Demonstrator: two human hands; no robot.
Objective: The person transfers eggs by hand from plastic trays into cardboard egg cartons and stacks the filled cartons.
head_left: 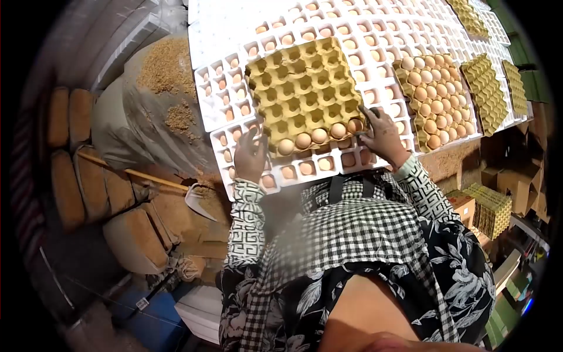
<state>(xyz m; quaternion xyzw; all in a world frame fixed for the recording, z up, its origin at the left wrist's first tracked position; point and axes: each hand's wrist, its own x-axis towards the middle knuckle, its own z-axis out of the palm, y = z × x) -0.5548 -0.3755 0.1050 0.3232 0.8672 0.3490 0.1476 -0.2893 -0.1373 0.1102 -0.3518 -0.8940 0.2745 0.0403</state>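
A yellow pulp egg tray (305, 88) lies on top of white foam trays (200, 97) whose cells hold eggs. Along its near edge sits a row of several eggs (319, 136); the other cells hold none. At the tray's near left corner is my left hand (251, 157), gloved, fingers bent beside the edge, with nothing visible in it. My right hand (381, 135), also gloved, is at the near right corner, fingertips beside the rightmost egg (355, 125); its fingers are apart, and it does not wrap round that egg.
Right of the tray, another yellow tray (437, 97) is filled with eggs, with more pulp trays (485, 94) beyond. A covered heap (158, 111), brown blocks (138, 240) and a wooden-handled tool (196, 202) are at the left. Stacked pulp trays (491, 211) stand lower right.
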